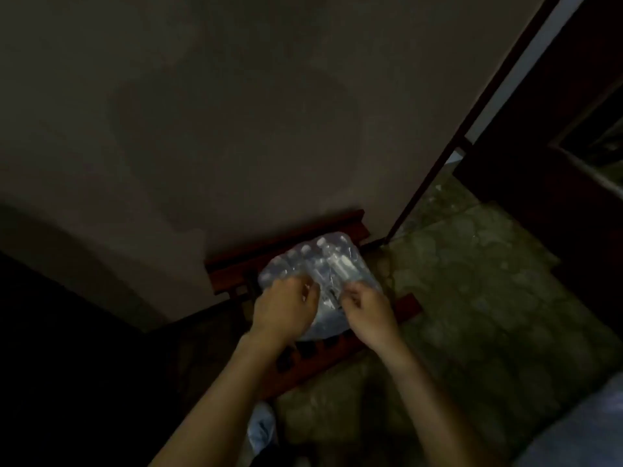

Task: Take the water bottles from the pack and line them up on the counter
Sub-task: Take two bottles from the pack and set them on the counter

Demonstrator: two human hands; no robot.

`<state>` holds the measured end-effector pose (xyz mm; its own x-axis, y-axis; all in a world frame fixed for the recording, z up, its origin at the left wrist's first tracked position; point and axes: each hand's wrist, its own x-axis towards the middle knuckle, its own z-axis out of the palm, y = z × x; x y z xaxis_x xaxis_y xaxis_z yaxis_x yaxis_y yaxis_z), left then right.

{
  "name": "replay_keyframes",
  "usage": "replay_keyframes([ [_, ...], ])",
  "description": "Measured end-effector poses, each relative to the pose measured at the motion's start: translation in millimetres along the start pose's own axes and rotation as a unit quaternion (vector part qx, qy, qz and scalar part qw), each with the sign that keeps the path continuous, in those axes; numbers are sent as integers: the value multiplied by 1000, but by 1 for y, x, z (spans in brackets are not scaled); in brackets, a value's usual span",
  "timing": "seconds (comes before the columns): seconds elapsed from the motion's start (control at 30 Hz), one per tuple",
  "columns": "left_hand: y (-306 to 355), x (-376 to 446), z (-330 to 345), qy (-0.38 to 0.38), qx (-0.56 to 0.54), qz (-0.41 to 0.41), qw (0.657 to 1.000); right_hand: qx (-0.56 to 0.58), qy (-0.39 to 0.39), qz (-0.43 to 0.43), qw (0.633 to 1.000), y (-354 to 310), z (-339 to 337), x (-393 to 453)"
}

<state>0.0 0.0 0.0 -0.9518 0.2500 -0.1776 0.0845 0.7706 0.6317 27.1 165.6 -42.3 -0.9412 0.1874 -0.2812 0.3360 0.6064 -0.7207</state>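
Here we list what the head view shows, a dim scene seen from above.

Item one: the pack of water bottles, wrapped in clear shrink film, caps showing pale through the plastic. It sits on a reddish-brown wooden rack with slats, at the middle of the view, close against the foot of a plain wall. We cannot count the bottles; blur and glare hide their outlines.

Item two: the left hand, over the near left part of the pack, fingers curled down into the film. We read it as pinching the wrap.

Item three: the right hand, over the near right part of the pack, fingers likewise curled and gripping the wrap. The two hands lie near each other, with a strip of film and bottles showing between them. Both forearms reach in from the near edge.

Item four: a mottled greenish floor to the right of the rack, running toward the near right.

Item five: a dark door frame rising slantwise at the far right, with a pale strip of light beside it.

Item six: a pale blue fabric at the near edge between the forearms; we cannot tell what it is
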Motion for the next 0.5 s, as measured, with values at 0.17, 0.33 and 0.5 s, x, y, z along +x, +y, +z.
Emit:
replay_keyframes([
  [0.17, -16, 40, 15, -50, 8, -39, 998, -33, -14, 38, 999, -1, 9, 35],
  [0.33, -29, 66, 36, -90, -7, -65, 994, -56, -42, 69, 995, 10, 20, 74],
  [0.5, -47, 83, 62, -121, -21, -135, 983, -49, -112, 93, 988, 39, 36, 120],
])
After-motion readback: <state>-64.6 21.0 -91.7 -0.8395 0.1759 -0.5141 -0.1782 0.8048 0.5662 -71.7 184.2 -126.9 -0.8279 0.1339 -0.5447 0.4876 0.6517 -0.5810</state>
